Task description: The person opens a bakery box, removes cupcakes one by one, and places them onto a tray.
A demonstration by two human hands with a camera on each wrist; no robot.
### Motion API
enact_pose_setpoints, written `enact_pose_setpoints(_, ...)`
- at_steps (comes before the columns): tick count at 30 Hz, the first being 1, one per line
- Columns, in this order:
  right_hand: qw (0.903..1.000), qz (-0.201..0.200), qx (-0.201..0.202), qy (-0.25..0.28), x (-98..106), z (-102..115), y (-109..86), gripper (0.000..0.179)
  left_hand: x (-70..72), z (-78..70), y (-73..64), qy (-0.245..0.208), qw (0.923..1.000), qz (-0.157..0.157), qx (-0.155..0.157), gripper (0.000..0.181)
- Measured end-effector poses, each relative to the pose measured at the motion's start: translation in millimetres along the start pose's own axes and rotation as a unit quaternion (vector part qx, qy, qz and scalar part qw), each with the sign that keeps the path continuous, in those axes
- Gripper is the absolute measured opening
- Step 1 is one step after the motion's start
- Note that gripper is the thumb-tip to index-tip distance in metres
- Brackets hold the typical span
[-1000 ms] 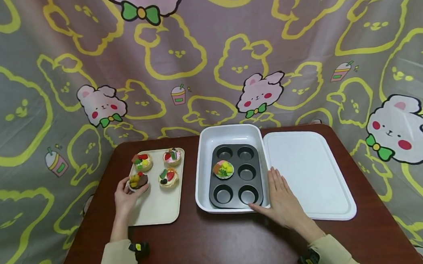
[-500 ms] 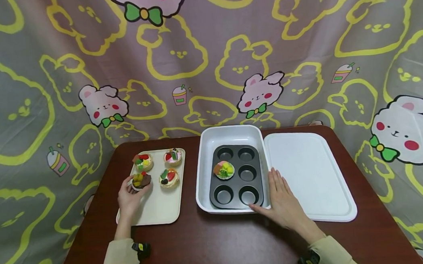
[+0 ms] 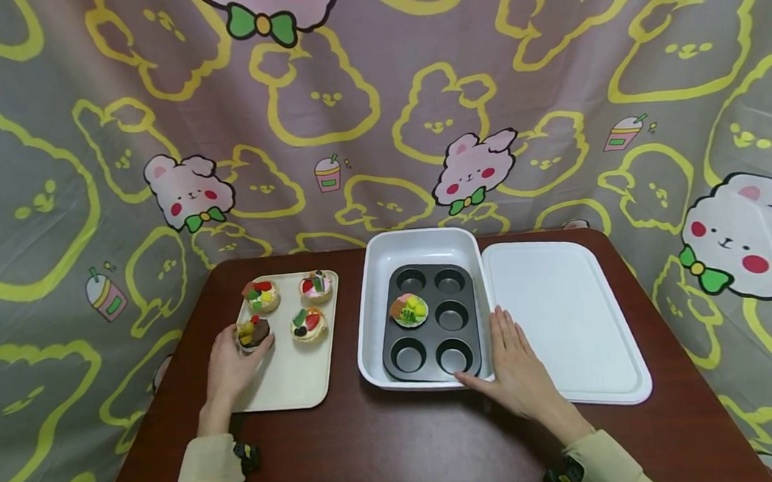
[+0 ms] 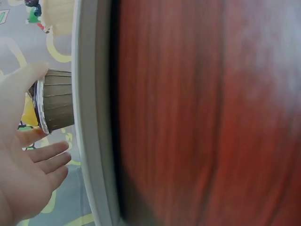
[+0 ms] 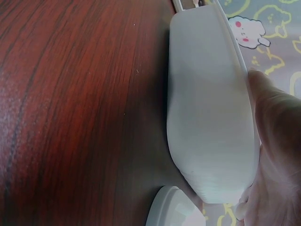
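My left hand [image 3: 231, 368] pinches a chocolate-topped cupcake [image 3: 252, 333] between thumb and forefinger, over the left side of the cream tray [image 3: 289, 387]. In the left wrist view, the cupcake's fluted brown cup [image 4: 59, 99] is seen from the side, its base hidden behind the tray's rim; the other fingers are stretched out. My right hand [image 3: 523, 376] lies with straight fingers along the right side of the white bin [image 3: 419, 245], thumb at its front rim. A dark muffin pan [image 3: 432, 338] sits inside, with one fruit-topped cupcake [image 3: 409, 310] in its middle-left cup.
Three more fruit-topped tarts stand on the tray: one at back left [image 3: 260, 296], one at back right [image 3: 315, 286] and one in the middle right [image 3: 308, 325]. A white lid [image 3: 563, 318] lies right of the bin. A patterned curtain [image 3: 365, 109] hangs behind the table [image 3: 398, 447].
Over the last half second my left hand and the chocolate-topped cupcake have shifted slightly left. The right hand stays where it was against the bin.
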State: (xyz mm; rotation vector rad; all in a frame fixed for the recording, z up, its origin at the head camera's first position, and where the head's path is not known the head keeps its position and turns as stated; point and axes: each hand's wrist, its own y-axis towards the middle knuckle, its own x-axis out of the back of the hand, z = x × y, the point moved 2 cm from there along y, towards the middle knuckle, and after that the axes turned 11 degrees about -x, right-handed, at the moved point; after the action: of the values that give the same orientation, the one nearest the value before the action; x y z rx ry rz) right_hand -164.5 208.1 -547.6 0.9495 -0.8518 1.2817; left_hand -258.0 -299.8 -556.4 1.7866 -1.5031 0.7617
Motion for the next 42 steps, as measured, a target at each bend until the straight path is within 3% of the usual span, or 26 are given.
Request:
enact_pose_setpoints(7,1.0,0.001,-0.003,0.0,-1,-1,0.3,0.128,1.5,1.3,1.9,0.122,0.9918,0.011,-0.039,0.096)
enact_pose_setpoints(12,1.0,0.004,-0.004,0.005,-1,-1,-0.1,0.128,5.9,-8.7,1.8,0.147,0.9874,0.019,-0.054,0.102)
enact_pose_setpoints(16,1.0,0.006,-0.004,0.004,1,0,-0.2,0.128,9.5,-31.5,2.6,0.14,0.9838,0.0,-0.112,0.096)
enact_pose_setpoints(20,0.9999,0.006,-0.006,0.009,3,1,-1.3,0.127,5.2,-65.8,5.3,0.128,0.9704,-0.017,-0.204,0.084)
enact_pose_setpoints(24,0.9999,0.007,-0.004,0.011,4,2,-1.8,0.127,-8.5,-103.1,5.7,0.116,0.9559,-0.005,-0.27,0.079)
enact_pose_setpoints(30,1.0,0.0,0.0,0.01,2,2,-2.3,0.127,-37.4,-150.3,5.2,0.083,0.9442,0.058,-0.314,0.079)
enact_pose_setpoints(35,0.9999,0.001,0.004,0.012,-1,2,-2.1,0.127,-59.5,-173.5,7.1,0.086,0.9326,0.108,-0.333,0.078)
enact_pose_setpoints(42,0.9999,-0.004,0.006,0.009,1,2,-0.9,0.128,-90.9,-201.6,8.4,0.078,0.9115,0.133,-0.381,0.074)
